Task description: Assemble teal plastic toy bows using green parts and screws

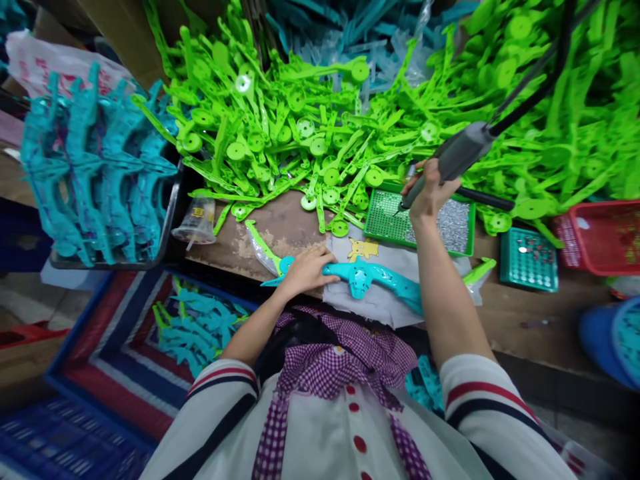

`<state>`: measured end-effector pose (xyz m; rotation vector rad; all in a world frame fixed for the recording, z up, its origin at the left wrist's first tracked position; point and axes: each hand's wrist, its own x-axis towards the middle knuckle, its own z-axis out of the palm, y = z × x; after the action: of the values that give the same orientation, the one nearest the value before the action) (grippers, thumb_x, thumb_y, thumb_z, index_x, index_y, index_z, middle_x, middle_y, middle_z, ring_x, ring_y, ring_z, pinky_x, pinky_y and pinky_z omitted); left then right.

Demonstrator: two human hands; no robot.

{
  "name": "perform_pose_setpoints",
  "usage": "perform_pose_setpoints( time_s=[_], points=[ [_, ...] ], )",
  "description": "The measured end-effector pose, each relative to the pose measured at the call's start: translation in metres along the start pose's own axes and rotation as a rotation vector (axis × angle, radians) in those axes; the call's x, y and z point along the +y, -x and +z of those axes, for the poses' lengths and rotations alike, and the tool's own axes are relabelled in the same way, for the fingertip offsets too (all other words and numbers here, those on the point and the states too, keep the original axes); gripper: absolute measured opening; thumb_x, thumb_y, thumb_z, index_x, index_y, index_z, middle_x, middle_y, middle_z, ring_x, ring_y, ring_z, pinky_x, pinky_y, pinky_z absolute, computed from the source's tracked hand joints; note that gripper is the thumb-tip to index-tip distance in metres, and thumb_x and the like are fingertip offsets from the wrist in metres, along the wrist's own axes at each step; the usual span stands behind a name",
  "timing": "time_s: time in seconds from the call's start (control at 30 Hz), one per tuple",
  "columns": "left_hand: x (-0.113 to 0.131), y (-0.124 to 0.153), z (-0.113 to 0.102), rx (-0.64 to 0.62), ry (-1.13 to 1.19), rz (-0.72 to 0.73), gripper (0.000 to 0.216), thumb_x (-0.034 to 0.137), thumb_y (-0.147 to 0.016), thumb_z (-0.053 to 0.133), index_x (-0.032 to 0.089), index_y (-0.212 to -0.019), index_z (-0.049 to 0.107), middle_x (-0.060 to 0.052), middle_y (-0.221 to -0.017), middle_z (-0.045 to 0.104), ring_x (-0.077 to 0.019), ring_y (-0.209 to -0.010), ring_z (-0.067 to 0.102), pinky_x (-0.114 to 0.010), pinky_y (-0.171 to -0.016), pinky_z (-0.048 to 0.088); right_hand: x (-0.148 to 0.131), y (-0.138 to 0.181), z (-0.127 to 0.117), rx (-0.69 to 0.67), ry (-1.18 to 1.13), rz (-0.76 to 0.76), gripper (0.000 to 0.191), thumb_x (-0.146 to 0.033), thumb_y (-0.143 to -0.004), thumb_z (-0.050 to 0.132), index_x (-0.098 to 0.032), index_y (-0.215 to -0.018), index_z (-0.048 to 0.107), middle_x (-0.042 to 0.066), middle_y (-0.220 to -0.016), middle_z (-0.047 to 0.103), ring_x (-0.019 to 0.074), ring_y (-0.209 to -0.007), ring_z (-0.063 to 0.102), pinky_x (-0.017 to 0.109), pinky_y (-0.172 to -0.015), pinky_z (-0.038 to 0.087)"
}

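My left hand (311,268) is closed over the left part of a turquoise plastic toy body (360,275), which lies on a grey cloth (345,303) at the table's front edge. Lime-green pieces with clear parts stick out at both ends of it. In my right hand (431,193) is a grey electric screwdriver (463,150), its cable running to the upper right. Its thin bit points down to the left over a green basket (369,230) holding many small silver screws (456,227). My right forearm hides part of this basket and the toy body's right end.
Lime-green plastic parts (300,127) are heaped across the back. At left, a black tray (173,220) holds turquoise shells (95,173); beside it stands a plastic cup (197,223). A teal tray (529,260) and red basket (607,237) sit at right. A blue crate (75,373) is lower left.
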<state>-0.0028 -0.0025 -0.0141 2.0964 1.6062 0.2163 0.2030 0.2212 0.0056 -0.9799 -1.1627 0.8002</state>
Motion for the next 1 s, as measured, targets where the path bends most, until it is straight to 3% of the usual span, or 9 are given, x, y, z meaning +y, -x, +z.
perform_pose_setpoints(
  time_s=[0.1, 0.2, 0.33, 0.43, 0.63, 1.0],
  points=[
    [-0.001, 0.0, 0.001, 0.01, -0.011, 0.003, 0.039, 0.053, -0.086, 0.073, 0.024, -0.112, 0.067, -0.007, -0.115, 0.065, -0.0287, -0.111, 0.062, -0.041, -0.095, 0.051, -0.019, -0.005, -0.007, 0.01, -0.086, -0.012, 0.056, -0.081, -0.072, 0.064, -0.026, -0.08, 0.055, -0.009, -0.05, 0.043, 0.0125, -0.042, 0.05, 0.03, -0.041, 0.044],
    [0.0, 0.0, 0.001, 0.019, -0.01, 0.005, 0.039, 0.052, -0.086, 0.073, 0.024, -0.113, 0.067, -0.008, -0.12, 0.064, -0.0289, -0.113, 0.062, -0.041, -0.095, 0.051, -0.054, 0.004, -0.037, 0.015, -0.133, -0.036, 0.062, -0.086, -0.065, 0.066, -0.025, -0.078, 0.058, -0.008, -0.048, 0.045, 0.0105, -0.036, 0.043, 0.029, -0.034, 0.038],
    [0.001, -0.001, -0.002, 0.004, 0.008, -0.006, 0.037, 0.048, -0.086, 0.074, 0.025, -0.114, 0.068, -0.008, -0.122, 0.064, -0.029, -0.115, 0.061, -0.041, -0.095, 0.05, -0.101, 0.055, -0.092, -0.085, -0.198, -0.054, 0.065, -0.086, -0.069, 0.063, -0.023, -0.081, 0.066, -0.004, -0.051, 0.052, 0.014, -0.039, 0.053, 0.028, -0.036, 0.042],
    [0.002, -0.002, -0.004, -0.008, 0.022, -0.023, 0.034, 0.046, -0.085, 0.076, 0.025, -0.11, 0.069, -0.007, -0.12, 0.065, -0.0285, -0.114, 0.061, -0.041, -0.096, 0.049, -0.111, 0.099, -0.115, -0.14, -0.181, 0.003, 0.066, -0.088, -0.069, 0.062, -0.022, -0.078, 0.065, -0.004, -0.047, 0.051, 0.0149, -0.037, 0.051, 0.029, -0.037, 0.041],
    [0.003, -0.003, -0.004, -0.007, 0.034, -0.041, 0.033, 0.045, -0.085, 0.076, 0.025, -0.11, 0.07, -0.006, -0.122, 0.065, -0.0277, -0.114, 0.061, -0.041, -0.098, 0.048, -0.096, 0.123, -0.116, -0.155, -0.205, 0.163, 0.067, -0.09, -0.064, 0.063, -0.024, -0.078, 0.064, -0.006, -0.046, 0.048, 0.013, -0.035, 0.046, 0.028, -0.036, 0.034],
    [0.005, -0.004, -0.007, -0.027, 0.032, -0.07, 0.036, 0.044, -0.083, 0.079, 0.024, -0.111, 0.07, -0.006, -0.124, 0.065, -0.0282, -0.116, 0.061, -0.041, -0.098, 0.048, -0.088, 0.124, -0.111, -0.236, -0.177, 0.194, 0.061, -0.086, -0.066, 0.066, -0.027, -0.08, 0.066, -0.003, -0.05, 0.048, 0.0164, -0.039, 0.05, 0.031, -0.035, 0.036]
  ],
)
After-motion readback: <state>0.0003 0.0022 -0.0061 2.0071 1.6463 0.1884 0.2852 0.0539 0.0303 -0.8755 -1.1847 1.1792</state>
